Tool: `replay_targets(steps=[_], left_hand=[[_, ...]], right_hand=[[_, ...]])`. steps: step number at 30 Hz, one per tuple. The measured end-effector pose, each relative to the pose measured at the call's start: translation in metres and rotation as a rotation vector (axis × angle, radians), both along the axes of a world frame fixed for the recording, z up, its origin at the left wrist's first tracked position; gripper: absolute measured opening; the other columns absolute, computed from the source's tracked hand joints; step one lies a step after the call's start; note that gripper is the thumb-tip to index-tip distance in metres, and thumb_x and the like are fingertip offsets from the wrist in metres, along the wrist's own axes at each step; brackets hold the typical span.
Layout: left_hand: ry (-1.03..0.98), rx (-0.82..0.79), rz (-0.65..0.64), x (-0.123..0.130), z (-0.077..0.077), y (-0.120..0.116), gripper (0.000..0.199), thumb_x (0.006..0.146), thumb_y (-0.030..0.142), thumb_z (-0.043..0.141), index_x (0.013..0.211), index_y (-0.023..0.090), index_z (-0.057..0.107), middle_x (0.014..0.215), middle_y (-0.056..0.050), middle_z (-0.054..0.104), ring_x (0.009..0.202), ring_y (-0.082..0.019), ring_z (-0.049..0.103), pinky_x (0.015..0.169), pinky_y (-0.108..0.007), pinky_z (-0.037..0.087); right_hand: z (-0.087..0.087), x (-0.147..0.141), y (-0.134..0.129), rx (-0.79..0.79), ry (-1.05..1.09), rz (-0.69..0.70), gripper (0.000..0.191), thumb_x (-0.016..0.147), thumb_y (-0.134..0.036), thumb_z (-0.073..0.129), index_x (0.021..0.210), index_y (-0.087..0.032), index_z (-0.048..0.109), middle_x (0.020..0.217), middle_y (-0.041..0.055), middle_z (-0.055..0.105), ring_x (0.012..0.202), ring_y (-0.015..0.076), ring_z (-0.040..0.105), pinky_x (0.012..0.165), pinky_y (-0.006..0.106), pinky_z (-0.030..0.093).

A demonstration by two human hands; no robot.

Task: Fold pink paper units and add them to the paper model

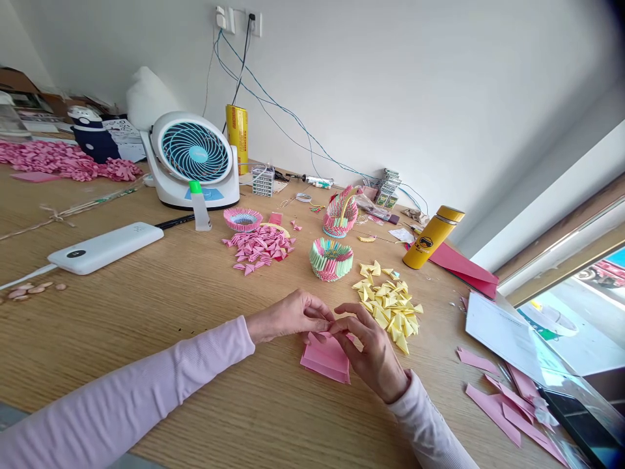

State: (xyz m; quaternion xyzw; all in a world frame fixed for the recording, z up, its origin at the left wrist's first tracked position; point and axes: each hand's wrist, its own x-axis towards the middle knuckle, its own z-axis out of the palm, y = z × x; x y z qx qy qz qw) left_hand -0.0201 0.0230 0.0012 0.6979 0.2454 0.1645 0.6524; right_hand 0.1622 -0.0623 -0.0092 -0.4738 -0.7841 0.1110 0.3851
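Head view shows my left hand and right hand meeting just above the near part of the tabletop. My fingers are drawn in narrow, the tips of both hands touching or nearly so; they hide whatever may be pinched between them, so I cannot tell what I hold. Directly under them lie pink paper sheets, flat on the wood and partly covered by my hands.

Beyond my right hand spreads a loose heap of yellow folded pieces. Farther off, past my fingers, stands a green-and-pink paper basket, and behind it a pink basket with a handle. Left of these lies a pile of pink folded pieces, just beside a shallow pink bowl.

A green-capped bottle stands in front of the white fan. On my right, a yellow flask stands well apart from pink paper strips near the edge.
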Motion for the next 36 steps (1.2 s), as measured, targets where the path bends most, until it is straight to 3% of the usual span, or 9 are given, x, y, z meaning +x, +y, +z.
replay_targets(steps=[5, 11, 20, 29, 36], left_hand=[[-0.012, -0.061, 0.048, 0.003, -0.007, 0.003, 0.040, 0.072, 0.044, 0.069, 0.096, 0.013, 0.064, 0.085, -0.012, 0.072, 0.071, -0.020, 0.070, 0.050, -0.020, 0.048], [-0.067, -0.046, 0.075, 0.005, -0.006, -0.001, 0.032, 0.074, 0.040, 0.067, 0.090, 0.013, 0.059, 0.082, -0.011, 0.070, 0.072, -0.022, 0.070, 0.053, -0.024, 0.053], [-0.108, -0.043, 0.071, 0.005, -0.004, -0.005, 0.030, 0.071, 0.038, 0.069, 0.084, 0.014, 0.056, 0.080, -0.004, 0.062, 0.064, -0.017, 0.067, 0.049, -0.024, 0.054], [-0.180, -0.087, 0.259, 0.010, -0.001, -0.005, 0.029, 0.072, 0.036, 0.070, 0.082, 0.013, 0.056, 0.080, -0.004, 0.063, 0.068, -0.017, 0.067, 0.048, -0.022, 0.053], [-0.161, -0.076, 0.263, 0.011, -0.006, -0.003, 0.030, 0.070, 0.035, 0.072, 0.084, 0.011, 0.062, 0.078, -0.004, 0.063, 0.059, -0.012, 0.061, 0.046, -0.022, 0.052]], right_hand=[[0.003, 0.000, 0.000, -0.031, 0.063, 0.024, 0.017, 0.088, -0.016, 0.054, 0.091, -0.025, 0.068, 0.100, 0.0077, 0.059, 0.095, 0.0215, 0.061, 0.078, 0.034, 0.053], [0.006, -0.003, -0.001, -0.092, 0.227, 0.033, 0.016, 0.089, -0.020, 0.053, 0.094, -0.024, 0.068, 0.095, 0.0073, 0.057, 0.072, 0.0158, 0.062, 0.066, 0.031, 0.056], [0.004, -0.002, -0.001, -0.111, 0.266, -0.012, 0.011, 0.088, -0.026, 0.056, 0.091, -0.022, 0.065, 0.090, 0.0075, 0.060, 0.071, 0.0175, 0.063, 0.065, 0.031, 0.056], [-0.010, -0.002, 0.004, -0.403, 0.627, -0.019, 0.025, 0.084, -0.040, 0.062, 0.096, -0.019, 0.055, 0.081, 0.0046, 0.065, 0.065, 0.0170, 0.068, 0.059, 0.030, 0.058], [-0.012, -0.004, 0.005, -0.402, 0.779, -0.032, 0.030, 0.078, -0.042, 0.069, 0.091, -0.018, 0.057, 0.077, 0.0048, 0.068, 0.065, 0.0177, 0.068, 0.059, 0.030, 0.057]])
